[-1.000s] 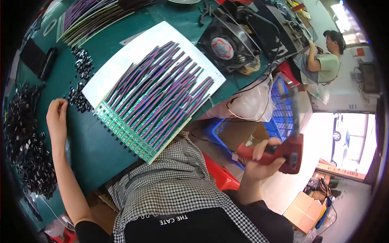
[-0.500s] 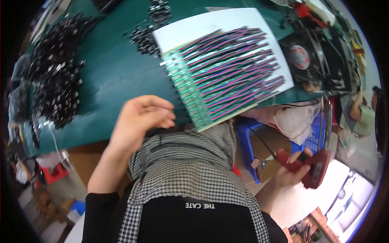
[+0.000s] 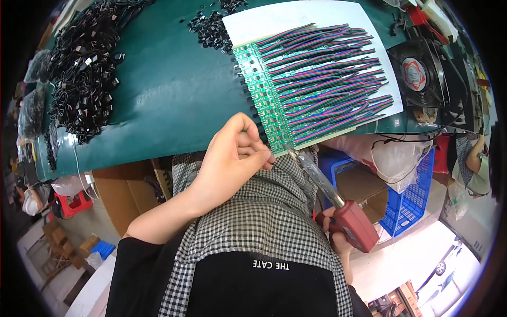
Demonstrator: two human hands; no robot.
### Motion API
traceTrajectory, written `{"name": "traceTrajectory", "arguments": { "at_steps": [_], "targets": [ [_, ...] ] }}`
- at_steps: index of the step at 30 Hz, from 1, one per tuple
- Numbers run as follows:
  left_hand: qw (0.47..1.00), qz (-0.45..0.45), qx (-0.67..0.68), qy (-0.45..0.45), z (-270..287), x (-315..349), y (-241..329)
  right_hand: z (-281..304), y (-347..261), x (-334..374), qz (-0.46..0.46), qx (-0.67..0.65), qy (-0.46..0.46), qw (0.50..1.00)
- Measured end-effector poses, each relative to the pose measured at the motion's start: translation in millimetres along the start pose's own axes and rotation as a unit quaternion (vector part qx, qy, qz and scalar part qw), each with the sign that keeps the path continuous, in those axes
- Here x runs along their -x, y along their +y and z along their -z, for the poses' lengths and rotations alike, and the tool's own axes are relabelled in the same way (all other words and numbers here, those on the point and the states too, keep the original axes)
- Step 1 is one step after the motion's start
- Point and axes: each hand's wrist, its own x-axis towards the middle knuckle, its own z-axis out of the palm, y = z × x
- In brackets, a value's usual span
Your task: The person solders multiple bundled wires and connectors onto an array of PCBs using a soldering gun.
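Observation:
A green circuit board panel [image 3: 264, 100] lies on a white board [image 3: 285, 18] at the table's near edge. Bundles of red, blue, green and black wires [image 3: 327, 79] run rightward from it, and small black connectors [image 3: 248, 92] line its left edge. My right hand [image 3: 334, 232] grips a red soldering gun [image 3: 356, 226] by its handle; the long metal barrel points up and left, its tip at the panel's lower corner. Close to that corner, my left hand [image 3: 235, 158] has thumb and fingertips pressed together; anything between them is too small to make out.
Loose black connectors [image 3: 208, 31] are heaped behind the panel. A big pile of black cables [image 3: 87, 68] covers the table's left side. To the right stands a black fan [image 3: 414, 74]; below the edge are a blue crate [image 3: 404, 208] and a plastic bag [image 3: 393, 161].
The soldering gun has swung from the far right to the panel's lower corner, in my right hand. My left hand has moved right to the same corner, its fingertips now together.

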Motion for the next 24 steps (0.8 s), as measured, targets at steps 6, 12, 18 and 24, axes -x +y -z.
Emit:
{"name": "traceTrajectory", "arguments": {
  "at_steps": [6, 12, 18, 24],
  "targets": [
    [1.0, -0.001, -0.005, 0.003, -4, -6, -5, 8, 17, 4, -0.03, -0.089, -0.063, 0.994],
    [1.0, -0.011, -0.014, 0.014, -3, -5, -5, 10, 54, 24, -0.025, -0.097, -0.045, 0.994],
    [1.0, -0.003, 0.003, 0.003, -2, -6, -5, 8, 48, 23, -0.036, -0.116, -0.02, 0.992],
    [1.0, 0.004, 0.007, 0.002, -1, -6, -5, 8, 47, 22, -0.028, -0.071, -0.024, 0.997]
  ]
}}
